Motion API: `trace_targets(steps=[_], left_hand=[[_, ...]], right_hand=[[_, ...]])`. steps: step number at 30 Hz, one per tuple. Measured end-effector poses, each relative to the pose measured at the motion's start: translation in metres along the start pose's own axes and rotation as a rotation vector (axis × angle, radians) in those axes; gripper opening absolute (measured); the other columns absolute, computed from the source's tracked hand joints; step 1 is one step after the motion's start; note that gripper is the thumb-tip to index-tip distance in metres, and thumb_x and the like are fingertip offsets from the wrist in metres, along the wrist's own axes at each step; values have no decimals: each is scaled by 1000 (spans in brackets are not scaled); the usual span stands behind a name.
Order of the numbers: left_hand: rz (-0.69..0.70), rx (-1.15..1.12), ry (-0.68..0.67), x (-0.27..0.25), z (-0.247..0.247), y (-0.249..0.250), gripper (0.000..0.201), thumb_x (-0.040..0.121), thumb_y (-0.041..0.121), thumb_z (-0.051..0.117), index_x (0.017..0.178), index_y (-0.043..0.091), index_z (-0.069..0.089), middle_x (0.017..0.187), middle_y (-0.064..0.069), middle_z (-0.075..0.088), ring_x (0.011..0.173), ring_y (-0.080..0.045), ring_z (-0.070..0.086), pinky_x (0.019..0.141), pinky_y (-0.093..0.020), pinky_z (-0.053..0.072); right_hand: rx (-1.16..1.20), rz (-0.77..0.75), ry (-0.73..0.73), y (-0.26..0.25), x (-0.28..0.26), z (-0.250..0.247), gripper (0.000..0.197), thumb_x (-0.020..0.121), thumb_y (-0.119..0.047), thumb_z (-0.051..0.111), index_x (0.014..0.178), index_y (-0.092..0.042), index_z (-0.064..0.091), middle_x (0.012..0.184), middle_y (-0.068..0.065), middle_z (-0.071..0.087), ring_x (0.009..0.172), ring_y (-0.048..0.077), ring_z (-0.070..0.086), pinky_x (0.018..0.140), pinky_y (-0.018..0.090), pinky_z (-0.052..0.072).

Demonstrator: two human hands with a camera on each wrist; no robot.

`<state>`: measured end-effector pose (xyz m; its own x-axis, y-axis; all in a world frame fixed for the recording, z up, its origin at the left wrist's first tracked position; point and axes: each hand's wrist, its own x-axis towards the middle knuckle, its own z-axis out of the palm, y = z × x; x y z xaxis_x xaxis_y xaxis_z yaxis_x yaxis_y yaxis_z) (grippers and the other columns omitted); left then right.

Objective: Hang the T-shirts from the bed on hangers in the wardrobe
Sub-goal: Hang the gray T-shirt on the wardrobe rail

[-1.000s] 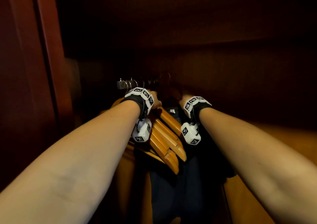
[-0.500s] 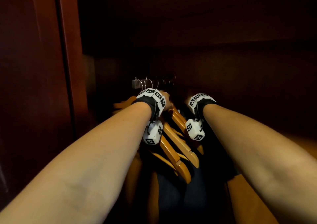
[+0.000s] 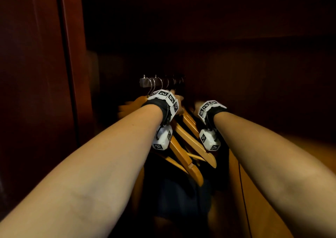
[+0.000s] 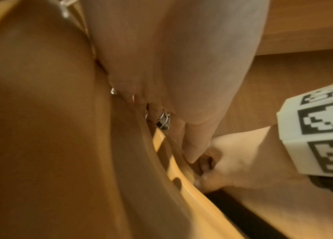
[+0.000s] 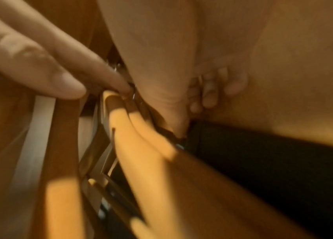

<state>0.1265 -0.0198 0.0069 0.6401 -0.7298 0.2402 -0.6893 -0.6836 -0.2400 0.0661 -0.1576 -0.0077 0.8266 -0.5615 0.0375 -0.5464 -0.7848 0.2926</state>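
Head view: both forearms reach into a dark wardrobe [image 3: 45, 92] of reddish-brown wood. A short metal rail [image 3: 145, 82] carries about six thin wire hooks, closely spaced; the exact count is unclear in the dim light. At least three wooden hangers [image 3: 190, 152], smooth and orange-tan, hang below it with their near arms sloping down toward the camera. A dark T-shirt [image 3: 178, 197] hangs beneath them, its long axis vertical. The left hand [image 3: 179, 101] is at the hanger necks just under the rail; the right hand [image 3: 197, 105] sits just beside it to the right. Each wrist wears a black band with white marker cubes. Neither grip can be read from here.

Left wrist view: the left hand [image 4: 161, 64] lies along the hangers [image 4: 181, 174], fingers extended against the wood near the metal hooks [image 4: 164, 120]. The right hand [image 4: 233, 163] shows lower right, fingers curled at the hanger edge. The picture is blurred.

Right wrist view: the right hand [image 5: 171, 72] has its fingers curled in at the top of the hangers [image 5: 132, 137] where the dark T-shirt [image 5: 263, 153] meets the wood; whether they pinch cloth or wood cannot be told. The left hand [image 5: 39, 61] enters upper left, index finger straight, its tip touching the hanger necks. Four or so hanger arms fan downward.
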Motion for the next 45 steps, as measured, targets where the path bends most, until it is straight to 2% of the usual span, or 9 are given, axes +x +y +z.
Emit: trace_targets(steps=[5, 10, 15, 23, 31, 35, 37, 41, 45], left_hand=[[4, 39, -2, 2, 3, 0, 69, 89, 59, 53, 151, 42, 29, 155, -9, 29, 140, -34, 31, 110, -52, 36], [23, 109, 4, 2, 8, 1, 68, 90, 57, 54, 151, 38, 30, 154, -12, 32, 139, -36, 33, 108, -54, 38], [43, 239, -57, 0, 11, 5, 71, 83, 58, 64, 145, 33, 42, 146, -13, 40, 132, -40, 40, 98, -58, 45], [59, 265, -29, -7, 10, 5, 70, 82, 59, 65, 143, 34, 43, 143, -12, 44, 129, -38, 44, 95, -56, 48], [62, 147, 51, -16, 12, 2, 76, 88, 51, 61, 153, 36, 25, 160, -12, 20, 144, -37, 25, 110, -54, 35], [78, 109, -7, -23, 3, 4, 51, 82, 45, 59, 131, 32, 58, 139, -9, 48, 125, -36, 46, 95, -50, 48], [87, 151, -43, -28, -2, 6, 46, 82, 42, 59, 126, 30, 62, 133, -9, 52, 121, -36, 49, 92, -50, 50], [110, 229, -4, -28, 2, 7, 46, 90, 36, 59, 134, 27, 56, 142, -11, 44, 130, -38, 42, 98, -53, 45], [102, 246, 56, -29, 7, 6, 60, 97, 38, 54, 152, 22, 34, 163, -17, 8, 149, -40, 10, 115, -56, 22]], right_hand=[[150, 34, 4, -2, 16, 14, 39, 94, -23, 64, 130, -18, 52, 120, 10, 60, 110, 37, 62, 94, 53, 53], [424, 46, 61, -4, -1, 16, 31, 104, -31, 47, 123, -7, 53, 112, 12, 59, 102, 29, 59, 96, 42, 49], [597, 52, 81, -3, -10, 25, 49, 105, -41, 43, 146, -14, 45, 138, 12, 55, 124, 30, 55, 104, 46, 45], [566, 75, 71, -6, -19, 28, 47, 101, -43, 48, 142, -19, 49, 132, 9, 59, 118, 28, 59, 101, 47, 48], [573, 150, 55, -6, -22, 32, 52, 98, -49, 49, 139, -17, 52, 131, 11, 61, 116, 30, 60, 101, 47, 47], [575, 173, 63, -8, -24, 28, 55, 99, -42, 56, 143, -10, 48, 140, 14, 55, 126, 32, 55, 104, 43, 46], [582, 178, 65, -10, -24, 27, 57, 97, -39, 60, 144, -9, 47, 142, 14, 53, 127, 32, 54, 104, 43, 46], [604, 176, 24, -11, -26, 29, 64, 93, -43, 64, 147, -14, 44, 146, 13, 50, 129, 32, 53, 106, 45, 45], [629, 208, 21, -9, -27, 35, 65, 91, -45, 66, 146, -17, 46, 140, 12, 56, 125, 33, 56, 105, 45, 46]])
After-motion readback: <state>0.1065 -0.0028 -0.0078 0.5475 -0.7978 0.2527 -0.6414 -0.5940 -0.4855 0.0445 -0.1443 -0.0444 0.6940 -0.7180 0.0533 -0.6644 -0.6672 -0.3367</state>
